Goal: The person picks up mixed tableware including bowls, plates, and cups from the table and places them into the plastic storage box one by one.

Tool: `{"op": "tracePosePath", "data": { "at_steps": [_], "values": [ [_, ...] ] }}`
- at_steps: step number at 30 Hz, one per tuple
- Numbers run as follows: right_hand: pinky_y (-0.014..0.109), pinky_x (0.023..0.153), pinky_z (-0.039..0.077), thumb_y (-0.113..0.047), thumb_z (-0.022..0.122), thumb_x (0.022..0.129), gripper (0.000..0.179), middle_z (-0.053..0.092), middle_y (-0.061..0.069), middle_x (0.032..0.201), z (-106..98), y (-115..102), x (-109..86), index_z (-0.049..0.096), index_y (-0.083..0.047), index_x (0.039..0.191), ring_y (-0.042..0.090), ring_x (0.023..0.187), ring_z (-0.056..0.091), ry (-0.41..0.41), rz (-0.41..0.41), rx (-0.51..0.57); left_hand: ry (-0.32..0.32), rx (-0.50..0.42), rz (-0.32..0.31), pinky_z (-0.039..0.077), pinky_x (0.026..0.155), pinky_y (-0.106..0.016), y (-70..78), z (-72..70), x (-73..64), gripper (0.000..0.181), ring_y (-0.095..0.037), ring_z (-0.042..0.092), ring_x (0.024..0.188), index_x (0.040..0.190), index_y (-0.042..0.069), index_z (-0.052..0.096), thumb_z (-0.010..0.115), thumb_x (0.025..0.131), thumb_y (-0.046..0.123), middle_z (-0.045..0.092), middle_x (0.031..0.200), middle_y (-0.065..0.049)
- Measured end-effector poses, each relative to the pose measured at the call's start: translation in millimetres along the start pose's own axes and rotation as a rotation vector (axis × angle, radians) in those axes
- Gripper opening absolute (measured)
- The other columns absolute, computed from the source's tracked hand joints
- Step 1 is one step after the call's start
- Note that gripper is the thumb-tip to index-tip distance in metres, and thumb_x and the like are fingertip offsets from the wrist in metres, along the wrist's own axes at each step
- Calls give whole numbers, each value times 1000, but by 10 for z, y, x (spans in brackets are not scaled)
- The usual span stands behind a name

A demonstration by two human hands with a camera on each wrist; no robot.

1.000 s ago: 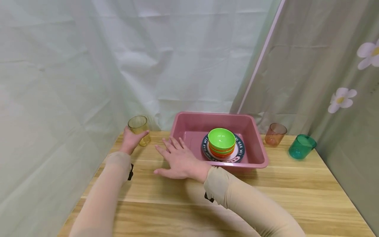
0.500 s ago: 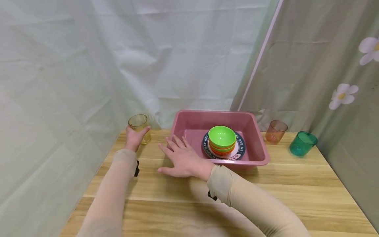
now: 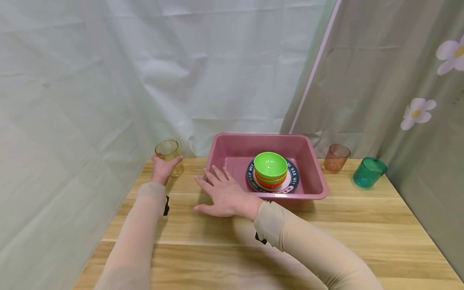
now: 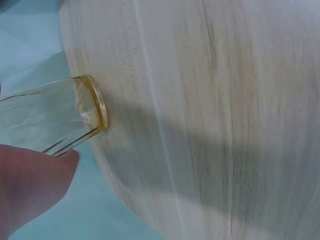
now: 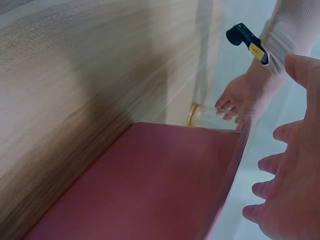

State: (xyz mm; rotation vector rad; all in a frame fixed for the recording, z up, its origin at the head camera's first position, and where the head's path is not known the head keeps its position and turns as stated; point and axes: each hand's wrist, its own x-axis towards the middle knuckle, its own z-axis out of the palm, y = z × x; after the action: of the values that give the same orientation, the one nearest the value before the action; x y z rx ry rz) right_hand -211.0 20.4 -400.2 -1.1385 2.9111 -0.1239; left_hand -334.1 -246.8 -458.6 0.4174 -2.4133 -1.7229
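In the head view, my left hand (image 3: 162,169) grips a clear yellow drinking glass (image 3: 177,167) at the table's far left corner. The thumb lies along the glass (image 4: 45,117) in the left wrist view, and its base is close to the wooden surface. My right hand (image 3: 226,197) is spread with straight fingers by the left front corner of a pink plastic basin (image 3: 311,197), palm down. Inside the basin, a stack of green and orange bowls (image 3: 270,165) rests on a plate with a dark lettered rim (image 3: 294,177).
A reddish tumbler (image 3: 336,159) and a teal tumbler (image 3: 369,173) stand right of the basin, near the table's back right corner. Pale curtains (image 3: 217,72) hang behind and at both sides of the wooden table (image 3: 344,229).
My left forearm and wrist have shifted slightly to the right, the hand staying at the yellow glass. My right hand has barely moved, and the whole view has tilted a little.
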Motion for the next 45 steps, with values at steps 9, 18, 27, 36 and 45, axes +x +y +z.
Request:
{"op": "tracePosePath", "data": {
  "at_steps": [9, 18, 27, 36, 45],
  "values": [
    [52, 123, -7, -81, 36, 94, 91, 7, 5, 172, -4, 11, 6, 13, -30, 166, 31, 156, -4, -8, 7, -2, -65, 24, -90, 18, 123, -48, -117, 33, 9, 109, -45, 18, 150, 158, -5, -3, 79, 91, 24, 11, 162, -33],
    [52, 123, -5, -80, 38, 94, 92, 10, 7, 171, 2, 32, -28, 15, -27, 166, 32, 156, -4, -15, 7, 11, -32, 25, -68, 26, 120, -49, -277, 57, 41, 93, -45, 30, 143, 154, -12, 15, 76, 91, 19, 26, 156, -35],
    [52, 124, -2, -79, 40, 95, 91, 13, 10, 171, -11, 105, -60, 17, -27, 166, 32, 157, -3, -10, 5, 25, -63, 133, 0, 28, 118, -52, -237, -71, -15, 92, -45, 30, 143, 152, -16, 17, 74, 94, 29, 27, 154, -36],
    [51, 125, 3, -81, 37, 94, 92, 12, 10, 171, -94, 183, -110, 13, -29, 166, 31, 157, -3, -13, 17, 1, -147, 113, 97, 32, 115, -53, -22, -217, -92, 91, -43, 29, 142, 154, -13, 14, 71, 97, 28, 25, 155, -34],
    [50, 125, 2, -80, 36, 94, 93, 11, 7, 171, -222, 307, -175, 17, -24, 166, 30, 157, -1, 13, 19, -27, -252, 184, 202, 30, 117, -56, 267, -319, -248, 96, -46, 28, 146, 158, -8, 14, 72, 96, 37, 26, 158, -34]
  ]
}}
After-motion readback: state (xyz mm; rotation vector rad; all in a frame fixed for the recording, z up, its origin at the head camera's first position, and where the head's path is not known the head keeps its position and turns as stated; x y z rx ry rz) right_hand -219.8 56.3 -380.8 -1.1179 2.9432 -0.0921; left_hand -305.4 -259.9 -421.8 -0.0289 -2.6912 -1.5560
